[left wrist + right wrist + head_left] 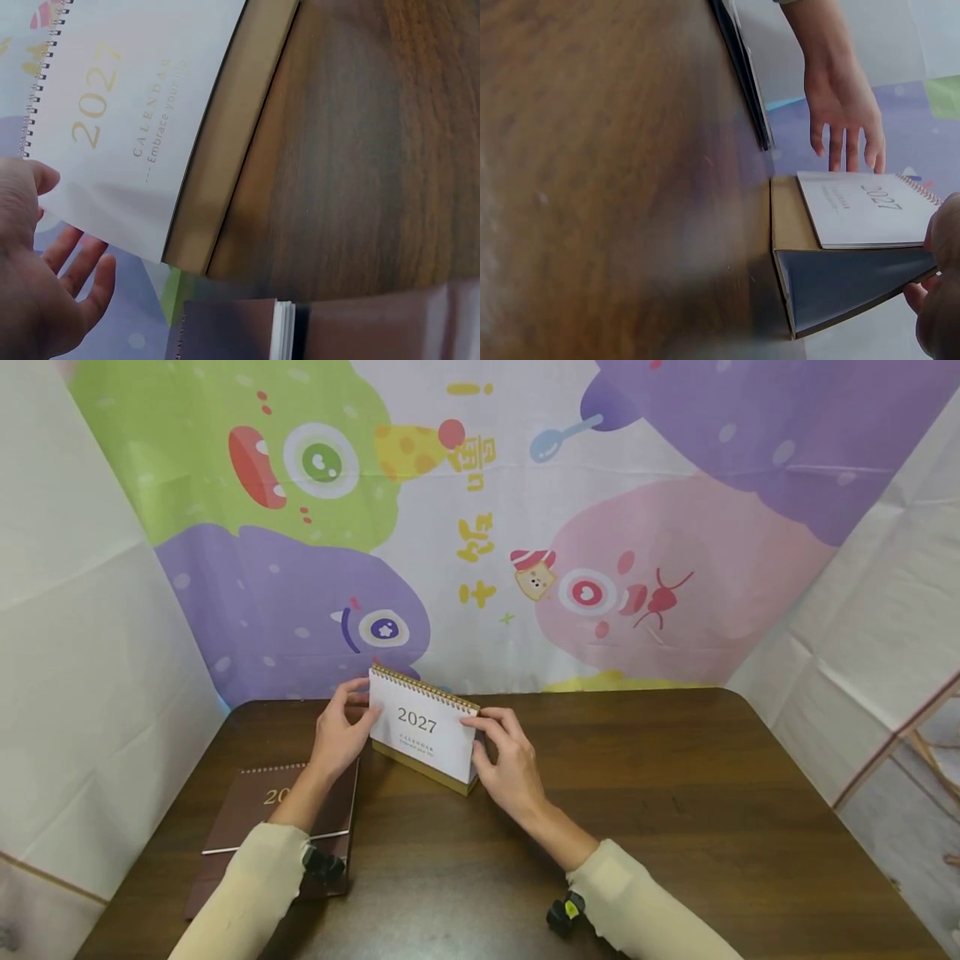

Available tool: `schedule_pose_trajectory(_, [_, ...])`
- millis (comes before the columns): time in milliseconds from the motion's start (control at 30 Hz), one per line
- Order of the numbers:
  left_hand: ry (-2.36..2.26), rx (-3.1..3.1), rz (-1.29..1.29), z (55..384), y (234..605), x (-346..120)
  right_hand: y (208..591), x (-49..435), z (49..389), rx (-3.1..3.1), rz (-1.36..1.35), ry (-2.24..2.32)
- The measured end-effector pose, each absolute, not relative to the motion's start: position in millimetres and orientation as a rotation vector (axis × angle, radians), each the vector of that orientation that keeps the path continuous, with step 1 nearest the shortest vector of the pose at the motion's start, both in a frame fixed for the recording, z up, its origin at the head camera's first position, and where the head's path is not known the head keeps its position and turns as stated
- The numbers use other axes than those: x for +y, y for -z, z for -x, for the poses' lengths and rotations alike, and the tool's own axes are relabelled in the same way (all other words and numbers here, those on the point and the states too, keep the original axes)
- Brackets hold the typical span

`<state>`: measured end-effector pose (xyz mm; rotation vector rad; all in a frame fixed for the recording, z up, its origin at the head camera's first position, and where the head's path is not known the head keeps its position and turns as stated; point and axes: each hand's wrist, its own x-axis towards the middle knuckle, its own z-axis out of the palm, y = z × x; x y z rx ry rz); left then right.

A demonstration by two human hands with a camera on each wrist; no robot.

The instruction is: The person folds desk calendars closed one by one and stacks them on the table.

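A white desk calendar (420,722) marked 2027, with a gold base and spiral binding along its top, stands angled on the table. My left hand (341,731) is at its left end, thumb on the front edge and an index finger reaching behind; the other fingers are spread in the left wrist view. At the opposite end, my right hand (513,760) holds the calendar's side edge, with a finger over the front page. The open side of its triangular stand (840,289) shows in the right wrist view. Part of the right hand is cut off there.
A dark brown spiral-bound calendar or notebook (228,810) with a white band lies at the table's left, partly under my left forearm. Behind the wooden table (637,810) hangs a cartoon-printed cloth (480,652). White sheets (862,610) enclose both sides.
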<state>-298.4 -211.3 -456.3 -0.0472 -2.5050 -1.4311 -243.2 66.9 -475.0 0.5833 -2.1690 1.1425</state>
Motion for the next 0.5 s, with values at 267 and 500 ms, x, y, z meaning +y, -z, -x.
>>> schedule_pose_trajectory(267, [1.415,-2.52,0.044,295.3,457.4,-215.6,476.5,71.3,251.7,-2.157,-0.579,-1.172])
schedule_pose_trajectory(500, [1.382,-2.498,0.06,289.8,458.7,-217.3,477.6,73.7,257.3,-2.153,-0.585,-1.164])
